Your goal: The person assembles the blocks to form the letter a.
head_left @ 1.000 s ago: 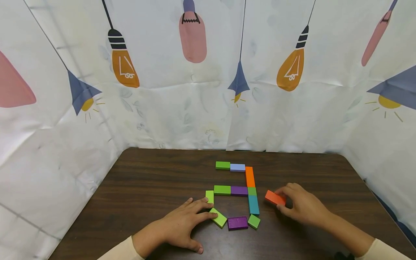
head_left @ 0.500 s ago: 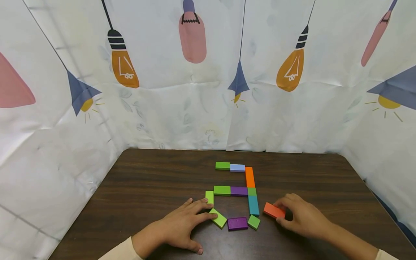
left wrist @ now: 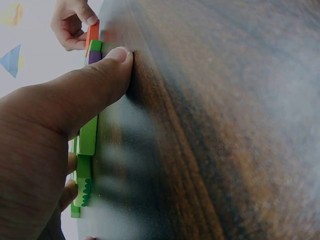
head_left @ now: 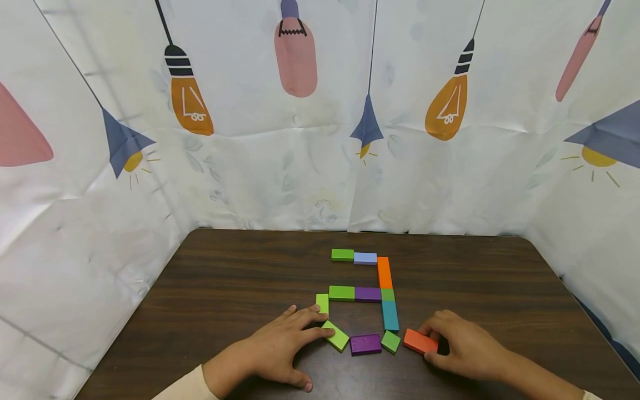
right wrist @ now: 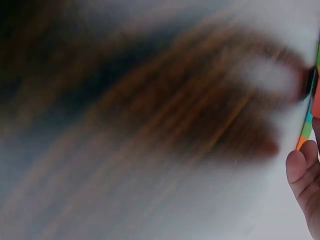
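In the head view my right hand (head_left: 465, 344) pinches a red-orange block (head_left: 419, 340) between thumb and fingers, just right of a small tilted green block (head_left: 390, 341). My left hand (head_left: 280, 347) lies spread on the table, its index and middle fingertips touching a tilted lime block (head_left: 336, 336) and an upright lime block (head_left: 322, 301). A purple block (head_left: 365, 344) lies between the tilted lime and green ones. From the left wrist, my thumb (left wrist: 95, 82) stretches across the view. The right wrist view catches only part of my right hand (right wrist: 307, 182) at its edge.
Behind the hands, a green block (head_left: 342, 293), a purple block (head_left: 368, 294) and a teal block (head_left: 390, 316) join the outline. Farther back sit a green block (head_left: 342, 255), a light blue block (head_left: 365, 258) and an orange block (head_left: 384, 272). Patterned cloth (head_left: 280, 178) surrounds the dark table (head_left: 240, 278).
My right hand has moved toward the front of the table with the red-orange block, bringing it level with the small green block. The left hand has stayed in place.
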`<act>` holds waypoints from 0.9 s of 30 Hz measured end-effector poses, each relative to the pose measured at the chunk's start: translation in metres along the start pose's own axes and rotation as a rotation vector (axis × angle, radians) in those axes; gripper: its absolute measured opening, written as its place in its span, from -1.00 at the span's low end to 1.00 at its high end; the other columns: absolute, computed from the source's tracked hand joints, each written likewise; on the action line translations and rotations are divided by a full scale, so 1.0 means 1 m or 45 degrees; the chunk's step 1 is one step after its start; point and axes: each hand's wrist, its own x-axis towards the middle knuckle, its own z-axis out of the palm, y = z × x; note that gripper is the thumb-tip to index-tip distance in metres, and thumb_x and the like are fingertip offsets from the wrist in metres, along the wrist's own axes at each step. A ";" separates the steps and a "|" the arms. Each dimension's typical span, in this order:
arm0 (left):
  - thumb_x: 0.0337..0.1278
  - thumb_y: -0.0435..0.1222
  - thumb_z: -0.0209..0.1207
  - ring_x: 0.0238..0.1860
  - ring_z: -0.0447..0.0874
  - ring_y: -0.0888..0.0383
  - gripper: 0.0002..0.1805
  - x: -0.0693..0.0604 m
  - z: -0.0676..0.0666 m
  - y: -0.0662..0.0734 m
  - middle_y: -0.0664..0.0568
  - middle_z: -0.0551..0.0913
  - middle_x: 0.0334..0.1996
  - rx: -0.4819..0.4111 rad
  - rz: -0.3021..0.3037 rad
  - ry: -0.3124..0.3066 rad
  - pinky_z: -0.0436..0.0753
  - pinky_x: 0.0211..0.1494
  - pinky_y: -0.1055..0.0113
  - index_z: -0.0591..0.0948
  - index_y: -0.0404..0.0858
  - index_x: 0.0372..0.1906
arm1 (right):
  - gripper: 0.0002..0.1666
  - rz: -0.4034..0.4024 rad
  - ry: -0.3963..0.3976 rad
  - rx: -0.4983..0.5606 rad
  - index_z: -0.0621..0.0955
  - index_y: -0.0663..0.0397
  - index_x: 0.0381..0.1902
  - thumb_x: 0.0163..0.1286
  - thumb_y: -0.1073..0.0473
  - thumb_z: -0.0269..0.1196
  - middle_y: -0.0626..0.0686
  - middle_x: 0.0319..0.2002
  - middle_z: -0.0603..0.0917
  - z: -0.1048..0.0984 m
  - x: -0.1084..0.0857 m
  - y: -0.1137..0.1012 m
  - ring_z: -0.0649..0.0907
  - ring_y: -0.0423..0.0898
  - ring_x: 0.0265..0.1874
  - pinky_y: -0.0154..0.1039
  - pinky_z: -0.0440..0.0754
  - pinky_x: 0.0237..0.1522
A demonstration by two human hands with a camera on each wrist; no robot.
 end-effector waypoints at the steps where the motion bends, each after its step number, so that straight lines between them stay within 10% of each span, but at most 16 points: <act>1: -0.03 0.33 0.39 0.60 0.03 -0.02 -0.02 0.000 0.000 0.000 0.11 0.22 0.53 0.000 -0.001 -0.001 0.21 0.44 -0.32 0.32 0.19 0.53 | -0.63 -0.010 -0.016 0.012 0.64 -0.35 -0.05 0.25 -0.21 0.47 -0.37 -0.23 0.47 0.000 0.000 0.000 0.46 -0.39 -0.28 -0.30 0.56 -0.32; 27: -0.03 0.33 0.39 0.59 0.03 -0.02 -0.01 0.000 0.001 -0.001 0.13 0.22 0.52 0.012 0.007 0.007 0.23 0.44 -0.31 0.32 0.19 0.53 | -0.60 -0.077 -0.093 0.063 0.61 -0.40 -0.10 0.21 -0.31 0.46 -0.39 -0.29 0.44 0.007 0.004 -0.009 0.44 -0.40 -0.28 -0.33 0.50 -0.35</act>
